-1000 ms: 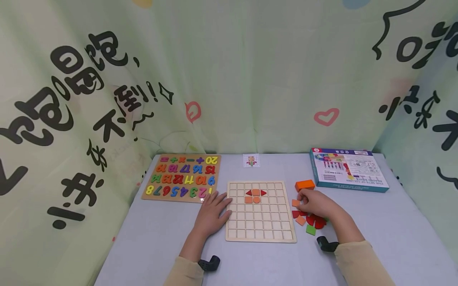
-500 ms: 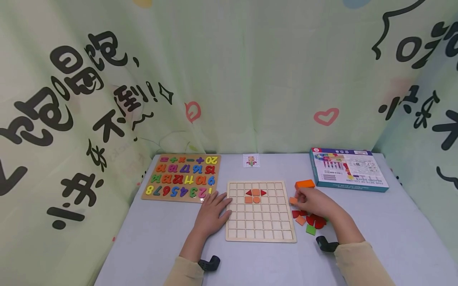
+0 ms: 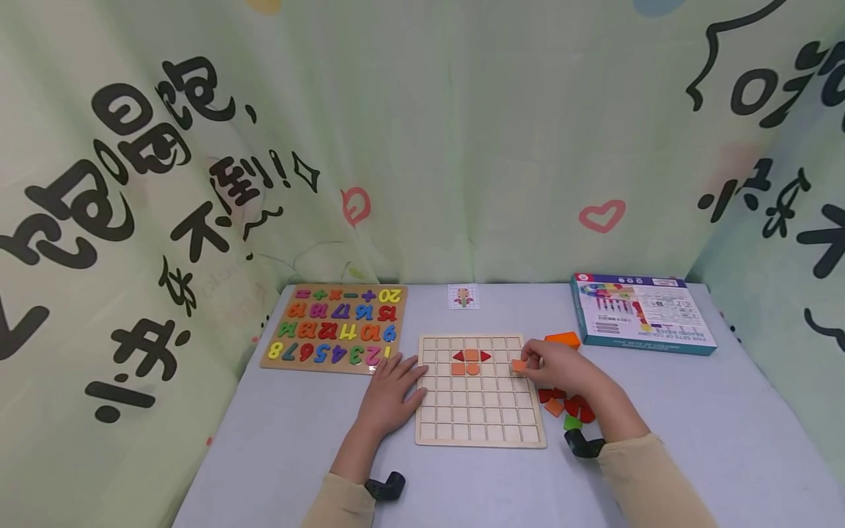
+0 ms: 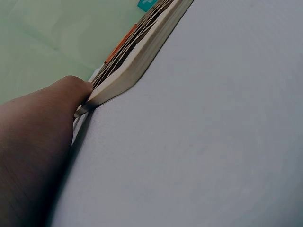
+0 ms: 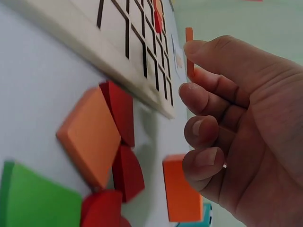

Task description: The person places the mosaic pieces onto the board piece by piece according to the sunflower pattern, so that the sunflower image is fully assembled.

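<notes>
Pinching a thin orange tile (image 3: 518,364) between thumb and forefinger, the right hand (image 3: 557,369) holds it above the grid board's (image 3: 480,433) right columns, at about 3 o'clock from the red and orange shapes (image 3: 472,360) already set in the grid. The wrist view shows the tile edge-on at the fingertips, the other fingers curled beneath. The left hand (image 3: 392,389) lies flat with spread fingers on the surface (image 3: 693,425), touching the board's left edge at 9 o'clock. Loose red, orange and green pieces (image 3: 569,407) lie just right of the board, under the right wrist. A number puzzle (image 3: 335,325) sits at 10 o'clock from the board, a blue box (image 3: 643,313) at 2 o'clock.
</notes>
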